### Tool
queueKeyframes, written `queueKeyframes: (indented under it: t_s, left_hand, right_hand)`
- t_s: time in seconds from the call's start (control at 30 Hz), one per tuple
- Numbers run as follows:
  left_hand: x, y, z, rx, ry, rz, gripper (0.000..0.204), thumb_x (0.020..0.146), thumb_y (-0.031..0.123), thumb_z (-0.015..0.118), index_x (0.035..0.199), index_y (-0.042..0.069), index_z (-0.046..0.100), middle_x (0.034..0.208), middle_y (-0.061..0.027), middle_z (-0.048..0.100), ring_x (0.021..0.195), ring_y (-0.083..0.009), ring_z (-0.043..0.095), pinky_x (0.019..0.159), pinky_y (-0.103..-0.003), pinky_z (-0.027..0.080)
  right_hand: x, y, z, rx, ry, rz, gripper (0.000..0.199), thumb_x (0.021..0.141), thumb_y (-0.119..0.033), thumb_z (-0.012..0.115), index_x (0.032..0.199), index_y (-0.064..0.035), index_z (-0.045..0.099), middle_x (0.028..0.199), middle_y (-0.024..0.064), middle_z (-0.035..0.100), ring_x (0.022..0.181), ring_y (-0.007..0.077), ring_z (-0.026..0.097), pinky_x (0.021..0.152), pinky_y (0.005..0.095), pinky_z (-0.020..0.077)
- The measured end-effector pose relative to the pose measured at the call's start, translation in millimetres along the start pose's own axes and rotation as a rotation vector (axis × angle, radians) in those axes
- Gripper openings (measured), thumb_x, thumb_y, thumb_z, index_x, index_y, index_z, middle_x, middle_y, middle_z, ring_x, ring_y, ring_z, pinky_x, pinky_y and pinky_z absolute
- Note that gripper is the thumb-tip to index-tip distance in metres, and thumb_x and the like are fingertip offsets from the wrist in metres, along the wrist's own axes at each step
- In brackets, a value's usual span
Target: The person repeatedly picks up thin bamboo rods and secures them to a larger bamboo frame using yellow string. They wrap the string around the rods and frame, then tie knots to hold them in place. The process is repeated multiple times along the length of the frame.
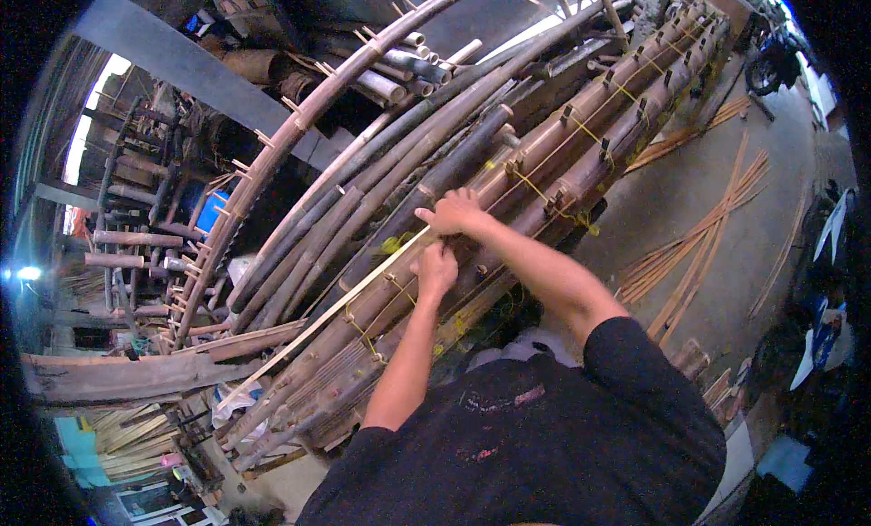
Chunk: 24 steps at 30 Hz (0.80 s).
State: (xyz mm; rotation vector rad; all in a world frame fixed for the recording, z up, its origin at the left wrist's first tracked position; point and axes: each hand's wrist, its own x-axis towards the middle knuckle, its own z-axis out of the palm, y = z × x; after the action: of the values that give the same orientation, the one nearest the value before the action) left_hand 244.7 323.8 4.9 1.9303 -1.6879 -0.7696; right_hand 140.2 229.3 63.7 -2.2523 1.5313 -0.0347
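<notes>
A long pale bamboo strip runs slantwise along a row of thick bamboo poles. My right hand lies over the strip's upper end, fingers curled across it and thumb pointing left. Just below, my left hand is closed in a fist against the poles; what it grips is hidden. Yellow cord ties the poles at intervals, and short dark pegs stand up from them.
A curved pole with many pegs arches across the left. Behind my hands lie stacked bamboo poles. Thin brown strips lie on the floor at right. A motorcycle stands at the far right.
</notes>
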Motion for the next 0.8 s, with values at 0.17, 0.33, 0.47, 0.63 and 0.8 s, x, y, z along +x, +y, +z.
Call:
queueKeyframes:
  t_s: [0.17, 0.33, 0.47, 0.63, 0.8]
  left_hand:
    - [-11.7, 25.8, -19.3, 0.118, -0.017, -0.147, 0.030, 0.095, 0.028, 0.046, 0.100, 0.004, 0.064, 0.087, -0.0224, 0.065, 0.091, -0.0380, 0.062, 0.088, -0.047, 0.037]
    - [-10.4, 42.1, -15.6, -0.014, 0.153, 0.093, 0.026, 0.096, 0.025, 0.049, 0.097, 0.005, 0.066, 0.074, -0.0146, 0.064, 0.074, -0.0256, 0.063, 0.072, -0.037, 0.045]
    - [52.6, 70.9, -52.7, -0.361, 0.203, 0.107, 0.028, 0.095, 0.024, 0.050, 0.091, 0.003, 0.067, 0.075, -0.0167, 0.065, 0.068, -0.0290, 0.063, 0.065, -0.040, 0.047]
    - [118.0, -37.4, -5.2, 0.188, 0.247, 0.048, 0.031, 0.094, 0.031, 0.045, 0.098, 0.010, 0.068, 0.090, -0.0236, 0.065, 0.087, -0.0426, 0.062, 0.078, -0.052, 0.048]
    - [83.9, -36.1, -60.1, 0.208, 0.212, 0.209, 0.037, 0.095, 0.032, 0.044, 0.106, 0.002, 0.063, 0.098, -0.0280, 0.063, 0.093, -0.0451, 0.060, 0.083, -0.053, 0.046]
  right_hand:
    - [-91.6, -5.9, -49.8, 0.969, -0.305, -0.571, 0.034, 0.095, -0.032, 0.052, 0.089, -0.0008, 0.065, 0.084, 0.0164, 0.066, 0.079, 0.0316, 0.061, 0.076, 0.0398, 0.0476]
    - [-151.9, 54.4, 89.9, 0.586, -0.023, -0.657, 0.031, 0.092, -0.028, 0.054, 0.079, -0.0005, 0.063, 0.073, 0.0214, 0.061, 0.074, 0.0380, 0.060, 0.075, 0.0470, 0.0461]
    - [-162.4, 44.0, 70.4, 0.422, -0.087, -0.573, 0.041, 0.092, -0.031, 0.053, 0.063, -0.0049, 0.064, 0.063, 0.0195, 0.059, 0.068, 0.0360, 0.060, 0.078, 0.0427, 0.0468]
    - [-168.1, 41.8, 76.0, 0.316, 0.184, -0.685, 0.036, 0.083, -0.029, 0.059, 0.056, -0.0055, 0.062, 0.056, 0.0167, 0.058, 0.065, 0.0351, 0.061, 0.084, 0.0405, 0.0469]
    - [-189.8, -6.5, 105.7, 0.263, 0.195, -0.491, 0.035, 0.076, -0.024, 0.067, 0.101, -0.0021, 0.057, 0.090, 0.0175, 0.058, 0.090, 0.0353, 0.057, 0.080, 0.0451, 0.0466]
